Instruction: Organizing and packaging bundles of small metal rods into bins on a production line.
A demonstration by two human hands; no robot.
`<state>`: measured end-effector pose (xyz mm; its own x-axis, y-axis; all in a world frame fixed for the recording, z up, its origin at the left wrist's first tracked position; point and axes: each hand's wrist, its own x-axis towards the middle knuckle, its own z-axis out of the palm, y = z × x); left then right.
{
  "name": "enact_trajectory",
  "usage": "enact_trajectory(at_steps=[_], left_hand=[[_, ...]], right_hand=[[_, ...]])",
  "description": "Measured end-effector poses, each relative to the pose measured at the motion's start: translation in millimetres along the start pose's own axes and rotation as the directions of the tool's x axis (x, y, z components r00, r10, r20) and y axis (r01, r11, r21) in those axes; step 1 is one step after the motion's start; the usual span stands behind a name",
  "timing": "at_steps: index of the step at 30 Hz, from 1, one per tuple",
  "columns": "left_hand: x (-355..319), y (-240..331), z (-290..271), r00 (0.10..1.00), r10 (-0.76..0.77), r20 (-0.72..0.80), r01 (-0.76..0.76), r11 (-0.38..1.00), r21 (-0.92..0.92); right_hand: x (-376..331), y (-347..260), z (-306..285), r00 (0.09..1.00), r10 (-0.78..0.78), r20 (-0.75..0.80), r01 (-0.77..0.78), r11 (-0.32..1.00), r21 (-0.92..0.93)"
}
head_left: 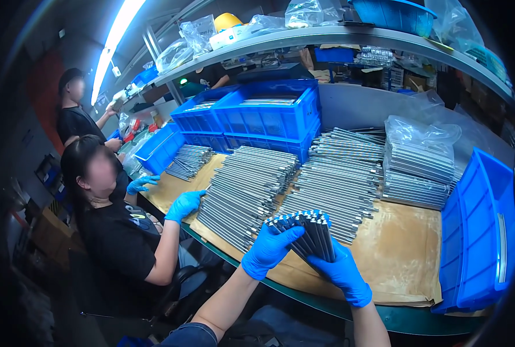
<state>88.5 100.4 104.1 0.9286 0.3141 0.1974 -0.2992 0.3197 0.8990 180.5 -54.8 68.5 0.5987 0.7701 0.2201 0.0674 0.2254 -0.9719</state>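
A bundle of thin dark metal rods is held up in front of me, over the near edge of the bench, its pale ends facing up and away. My left hand, in a blue glove, is closed round the bundle's left side near those ends. On the right, my right hand, also gloved in blue, grips the bundle lower down. Just beyond lie a pile of similar rods and, to its left, another wide pile of rods, both spread flat in rows.
Blue bins stand stacked at the back, and a blue bin stands on its side at right. Plastic-wrapped rods lie back right. Brown paper covers the bench. A seated co-worker reaches toward the rods from the left.
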Motion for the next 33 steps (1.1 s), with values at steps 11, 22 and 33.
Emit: enact_trajectory(at_steps=[11, 22, 33], left_hand=[[4.6, 4.4, 4.7, 0.999, -0.033, 0.0, 0.033, 0.996, 0.087], [7.1, 5.7, -10.5, 0.995, -0.06, 0.081, 0.048, 0.989, 0.137], [5.2, 2.7, -35.7, 0.978, -0.142, 0.15, 0.121, 0.983, 0.14]], right_hand=[[-1.9, -2.5, 0.4, 0.997, 0.072, -0.015, -0.073, 0.987, -0.143], [0.4, -13.4, 1.8, 0.99, 0.139, -0.011, -0.139, 0.985, -0.101], [2.6, -6.4, 7.6, 0.994, 0.113, -0.006, -0.113, 0.987, -0.114]])
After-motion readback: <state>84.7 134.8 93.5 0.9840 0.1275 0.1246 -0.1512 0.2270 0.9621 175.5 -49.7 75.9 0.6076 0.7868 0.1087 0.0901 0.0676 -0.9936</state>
